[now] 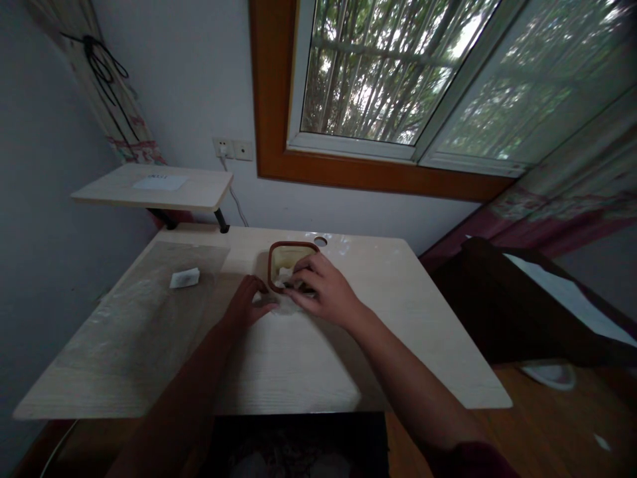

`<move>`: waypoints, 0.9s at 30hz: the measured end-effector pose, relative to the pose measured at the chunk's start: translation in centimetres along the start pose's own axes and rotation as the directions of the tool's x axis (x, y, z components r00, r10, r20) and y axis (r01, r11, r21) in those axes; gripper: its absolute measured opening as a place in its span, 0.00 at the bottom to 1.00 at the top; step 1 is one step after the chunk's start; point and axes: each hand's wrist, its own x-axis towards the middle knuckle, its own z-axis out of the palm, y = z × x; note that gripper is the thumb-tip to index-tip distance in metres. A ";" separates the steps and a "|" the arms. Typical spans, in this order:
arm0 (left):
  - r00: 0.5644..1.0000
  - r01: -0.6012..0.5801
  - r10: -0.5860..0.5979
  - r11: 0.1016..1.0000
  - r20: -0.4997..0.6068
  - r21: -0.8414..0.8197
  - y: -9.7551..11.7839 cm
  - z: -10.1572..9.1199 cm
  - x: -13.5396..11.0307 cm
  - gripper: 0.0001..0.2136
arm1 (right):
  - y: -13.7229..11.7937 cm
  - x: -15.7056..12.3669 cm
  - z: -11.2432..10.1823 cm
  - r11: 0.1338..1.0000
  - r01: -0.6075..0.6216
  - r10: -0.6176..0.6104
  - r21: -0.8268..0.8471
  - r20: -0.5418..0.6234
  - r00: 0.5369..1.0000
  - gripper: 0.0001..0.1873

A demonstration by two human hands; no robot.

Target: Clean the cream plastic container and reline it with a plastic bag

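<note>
A small cream bin with a brown rim is on the desk, with crumpled white pieces inside. My right hand reaches over its right front side, fingers bent together at the opening. What they pinch is too small and dim to name. On the left front of the bin is my left hand, its thumb apart from the fingers and nothing plainly held. A clear, thin plastic-like piece lies between the hands, against the front of the bin.
The pale desk carries a clear plastic sheet at left, with a small white packet on it. A raised shelf holding a paper label stands at back left. Behind is a window; a dark covered surface is at right.
</note>
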 end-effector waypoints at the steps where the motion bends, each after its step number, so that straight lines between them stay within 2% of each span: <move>1: 0.999 -0.008 0.008 1.000 0.035 0.010 0.1 -0.1 0.0 0.13 | -0.1 0.3 0.6 0.999 0.016 -0.015 -0.029 0.040 0.999 0.10; 5: 0.993 -0.041 0.036 0.998 0.110 0.043 0.6 -0.3 0.2 0.10 | -0.1 0.5 2.1 0.992 0.049 -0.036 -0.114 0.108 0.994 0.14; 13: 0.974 -0.060 0.043 0.996 0.221 0.072 0.5 -0.3 0.3 0.11 | -0.2 0.3 2.2 0.995 0.015 -0.006 -0.102 0.090 0.996 0.10; 18: 0.976 -0.022 -0.004 0.993 0.217 0.116 0.5 -0.1 0.1 0.14 | 0.0 0.1 2.6 0.996 0.009 -0.004 -0.090 0.061 0.998 0.12; 27: 0.981 -0.063 0.044 0.994 0.187 0.093 0.4 0.1 0.1 0.15 | 0.1 -0.1 2.6 0.999 -0.010 0.010 -0.032 -0.003 1.000 0.11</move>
